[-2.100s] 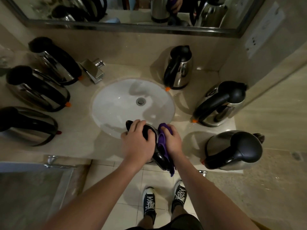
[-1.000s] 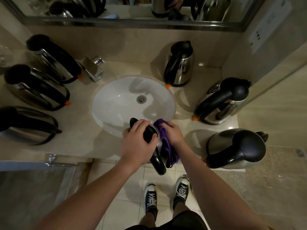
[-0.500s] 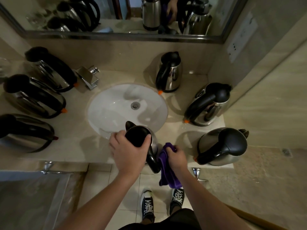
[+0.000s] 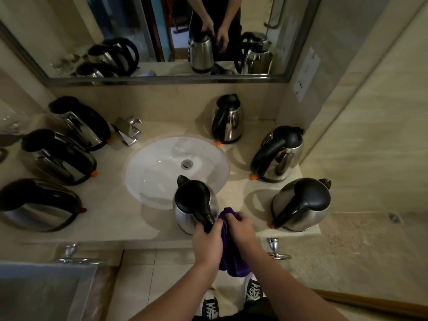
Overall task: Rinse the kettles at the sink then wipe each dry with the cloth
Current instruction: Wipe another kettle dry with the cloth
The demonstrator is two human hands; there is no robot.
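Kettle in hand (image 4: 196,205): steel body, black lid and handle, upright on the tabletop (image 4: 115,218) at the near rim of the sink (image 4: 157,172), spout toward the basin. Left hand (image 4: 207,242): fingers curled round the lower end of the kettle's handle. Right hand (image 4: 242,230): closed on a purple cloth (image 4: 228,258), bunched against the kettle's right flank beside the handle; the rest of the cloth hangs below the tabletop edge. Step judged: wiping this kettle dry, its rinse presumably done. Sink: white, drain open, no water running; tap (image 4: 127,132) at its far left. Other kettles, same pattern: three on the left, namely far-left kettle (image 4: 81,123), mid-left kettle (image 4: 58,158), near-left kettle (image 4: 39,205); three on the right, namely back kettle (image 4: 228,119), mid-right kettle (image 4: 278,154), near-right kettle (image 4: 301,205). All stand apart from one another and from the kettle in hand. Damp patches show on the tabletop beside the right-hand group, suggesting those are already rinsed; whether any is wiped, or which group awaits treatment, cannot be told. Progress judged: one of seven kettles under the cloth, the count finished uncertain. Mirror (image 4: 162,42) above reflects the hands and kettles.
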